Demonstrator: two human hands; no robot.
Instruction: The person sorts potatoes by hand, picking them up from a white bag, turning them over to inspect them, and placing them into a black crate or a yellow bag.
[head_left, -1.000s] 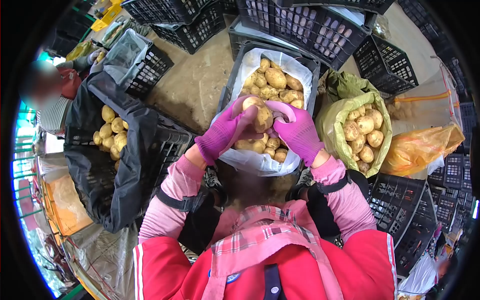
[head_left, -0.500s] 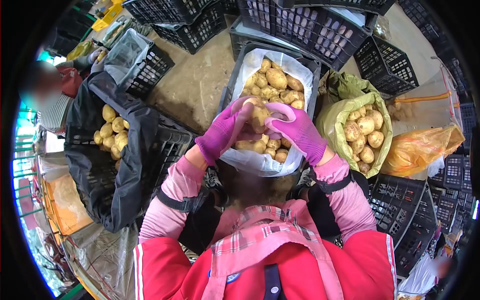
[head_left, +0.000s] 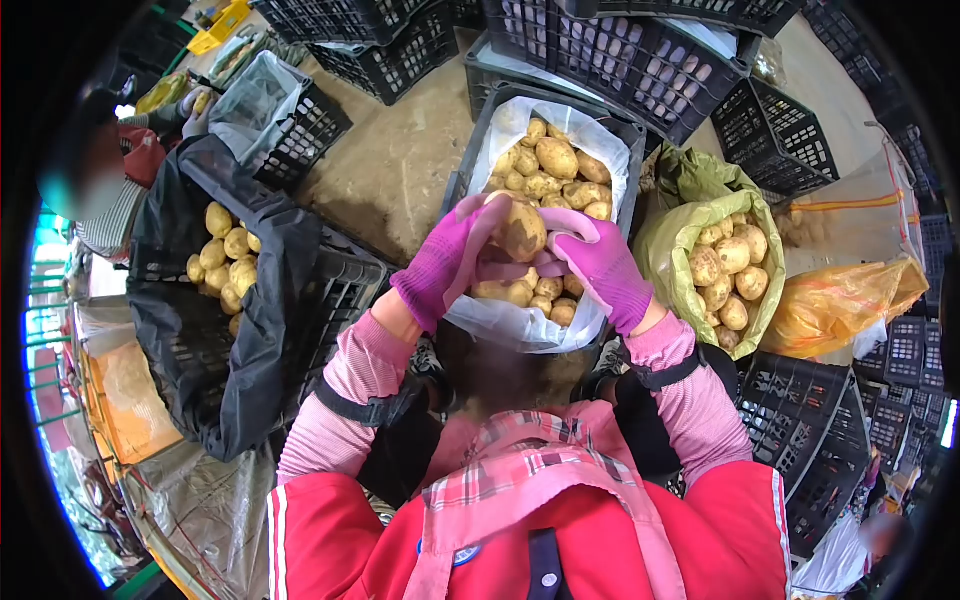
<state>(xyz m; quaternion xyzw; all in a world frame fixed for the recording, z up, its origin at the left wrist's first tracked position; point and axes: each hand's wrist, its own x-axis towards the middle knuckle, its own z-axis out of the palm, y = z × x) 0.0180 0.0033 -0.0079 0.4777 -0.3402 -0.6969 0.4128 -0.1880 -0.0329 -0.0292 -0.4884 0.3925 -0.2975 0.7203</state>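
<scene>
Potato tipped slightly | left hand, right hand both clasping it | above crate

Gloves on my left hand and right hand: knitted cloth, matt.
Potato I hold: dull, dusty skin, faintly rough.
Crate: moulded plastic lattice, matt.
Liner: thin plastic film, crinkled, slight sheen.
Sack: plastic, glossy folds.

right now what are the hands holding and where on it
A potato, held between both gloved hands: the left hand wraps its left side, and the right hand grips its right side.
</scene>
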